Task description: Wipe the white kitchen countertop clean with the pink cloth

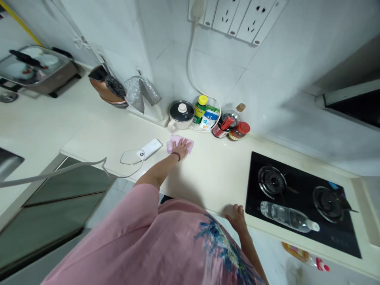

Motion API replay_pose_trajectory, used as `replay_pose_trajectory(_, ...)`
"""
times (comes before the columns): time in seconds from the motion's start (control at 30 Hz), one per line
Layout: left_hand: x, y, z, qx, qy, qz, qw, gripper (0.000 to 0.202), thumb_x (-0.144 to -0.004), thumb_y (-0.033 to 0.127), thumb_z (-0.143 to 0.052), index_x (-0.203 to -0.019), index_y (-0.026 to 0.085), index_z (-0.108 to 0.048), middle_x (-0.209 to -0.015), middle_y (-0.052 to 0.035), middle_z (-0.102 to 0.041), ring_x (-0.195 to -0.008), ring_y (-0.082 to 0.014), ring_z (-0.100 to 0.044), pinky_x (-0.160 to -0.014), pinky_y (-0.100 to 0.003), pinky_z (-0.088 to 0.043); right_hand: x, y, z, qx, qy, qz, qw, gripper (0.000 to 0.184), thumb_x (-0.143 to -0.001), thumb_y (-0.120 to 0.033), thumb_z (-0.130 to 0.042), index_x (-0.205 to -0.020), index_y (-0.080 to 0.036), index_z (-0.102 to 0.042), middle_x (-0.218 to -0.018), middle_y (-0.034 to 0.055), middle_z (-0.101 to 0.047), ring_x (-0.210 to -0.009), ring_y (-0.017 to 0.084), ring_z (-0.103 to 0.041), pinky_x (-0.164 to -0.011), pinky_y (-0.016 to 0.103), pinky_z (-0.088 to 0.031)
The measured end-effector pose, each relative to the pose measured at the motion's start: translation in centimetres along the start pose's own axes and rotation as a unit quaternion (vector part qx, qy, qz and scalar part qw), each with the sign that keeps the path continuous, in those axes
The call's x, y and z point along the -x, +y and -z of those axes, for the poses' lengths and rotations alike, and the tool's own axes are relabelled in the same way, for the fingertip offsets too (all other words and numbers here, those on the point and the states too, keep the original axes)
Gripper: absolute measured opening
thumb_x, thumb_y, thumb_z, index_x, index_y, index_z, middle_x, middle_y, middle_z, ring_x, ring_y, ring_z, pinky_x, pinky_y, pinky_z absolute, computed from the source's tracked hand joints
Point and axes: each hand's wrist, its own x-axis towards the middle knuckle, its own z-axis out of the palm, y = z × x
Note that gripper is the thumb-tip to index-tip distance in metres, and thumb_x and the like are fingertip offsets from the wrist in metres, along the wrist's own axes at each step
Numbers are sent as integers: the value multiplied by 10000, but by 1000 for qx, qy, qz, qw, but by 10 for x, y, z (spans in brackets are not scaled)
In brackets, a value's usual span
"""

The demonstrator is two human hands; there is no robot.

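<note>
My left hand [181,149] lies flat with spread fingers on a pink cloth [171,145], pressing it against the white countertop [213,170]. A dark band circles that wrist. To its left lies a white power bank or similar flat device [151,149], with a thin cable looped over it. Just behind the cloth stands a small cream pot [179,122] with a glass lid. My right hand [236,217] rests at the counter's front edge, left of the black gas stove [255,186]. It holds nothing visible, and its fingers show only in part.
A green bottle with yellow cap [201,107], a white-blue packet [209,118] and red-capped jars [238,131] line the wall. A clear plastic bottle [287,217] lies across the stove. Pans [108,93] and a lidded electric pan [56,75] stand at left.
</note>
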Motion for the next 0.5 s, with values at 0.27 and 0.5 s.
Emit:
replay_pose_trajectory(0.27,-16,-6,11,-1,-18,-24,1000,483,-1048,399,-705,-1459,163,-609,-1462,-139,-631,-1227,-247,-671,-1039,-517,-596,4,-5,9,-30,-26,-11,999,729,-813,-412,-547,-1491,-151,-481,-1648,221,-433,-1643,422,-255,-1349,463,-227)
replay_pose_trajectory(0.5,121,-10,-30,-40,-138,-81,986,586,-1087,355,-485,-1673,352,-486,-1803,-81,-334,-1698,-368,-159,-1325,-718,-103,3,0,0,-64,-15,-31,997,872,-760,-471,-542,-1545,-104,-441,-1706,258,-283,-1691,401,-199,-1323,402,-274)
